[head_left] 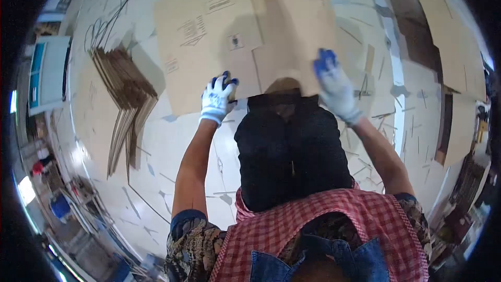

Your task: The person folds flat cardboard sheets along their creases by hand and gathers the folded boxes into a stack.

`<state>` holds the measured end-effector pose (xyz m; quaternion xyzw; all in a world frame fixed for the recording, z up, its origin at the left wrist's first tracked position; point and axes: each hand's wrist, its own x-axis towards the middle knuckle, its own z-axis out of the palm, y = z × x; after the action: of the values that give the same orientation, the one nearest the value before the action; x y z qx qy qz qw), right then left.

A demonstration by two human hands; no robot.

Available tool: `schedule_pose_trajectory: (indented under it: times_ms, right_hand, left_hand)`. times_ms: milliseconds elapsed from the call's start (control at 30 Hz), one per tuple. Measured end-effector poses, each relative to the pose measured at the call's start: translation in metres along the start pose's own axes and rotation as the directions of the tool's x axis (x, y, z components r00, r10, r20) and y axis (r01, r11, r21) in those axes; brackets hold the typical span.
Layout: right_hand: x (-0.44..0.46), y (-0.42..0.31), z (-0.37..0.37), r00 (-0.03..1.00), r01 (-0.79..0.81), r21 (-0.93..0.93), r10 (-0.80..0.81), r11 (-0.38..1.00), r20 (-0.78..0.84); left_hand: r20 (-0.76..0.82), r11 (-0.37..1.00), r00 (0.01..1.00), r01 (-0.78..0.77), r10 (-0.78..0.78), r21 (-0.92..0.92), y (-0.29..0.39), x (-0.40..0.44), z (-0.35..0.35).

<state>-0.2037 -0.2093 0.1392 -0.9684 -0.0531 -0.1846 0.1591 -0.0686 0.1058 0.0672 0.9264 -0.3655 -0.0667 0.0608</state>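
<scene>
A large flat brown cardboard sheet (209,36) with printed marks lies in front of my knees, its slit flaps meeting near the middle. My left hand (218,96), in a white glove with blue fingertips, is at the sheet's near edge, fingers bent and apart. A matching glove covers my right hand (335,86), which lies along the sheet's right panel with fingers stretched out, slightly blurred. Neither hand visibly wraps around the cardboard.
To the left stands a stack of folded cardboard (122,83), with thin dark straps (102,34) behind it. More cardboard sheets (454,42) are on the right. Cardboard scraps (373,122) litter the pale floor (156,198). A white and teal box (49,73) sits far left.
</scene>
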Motion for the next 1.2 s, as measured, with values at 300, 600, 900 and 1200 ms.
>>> schedule_pose_trajectory:
  times_ms: [300,600,900,1200]
  right_hand:
    - [-0.008,-0.008,0.100,0.887,0.272,-0.449,-0.041,0.851,0.460]
    - [0.053,0.012,0.026,0.787,0.233,-0.120,-0.115,0.965,0.606]
    - [0.164,0.176,0.081,0.734,-0.679,0.144,0.663,0.720,0.149]
    - [0.160,0.193,0.099,0.793,-0.596,0.558,0.534,0.577,0.294]
  left_hand:
    - [0.089,0.997,0.993,0.075,-0.072,-0.031,0.009,0.001,0.002]
    - [-0.142,0.991,0.988,0.035,-0.053,-0.128,-0.039,0.063,-0.030]
    - [-0.577,0.632,0.379,0.701,-0.723,-0.331,-0.263,0.096,0.014]
    - [0.348,0.259,0.600,0.698,-0.721,-0.667,-0.281,0.108,-0.054]
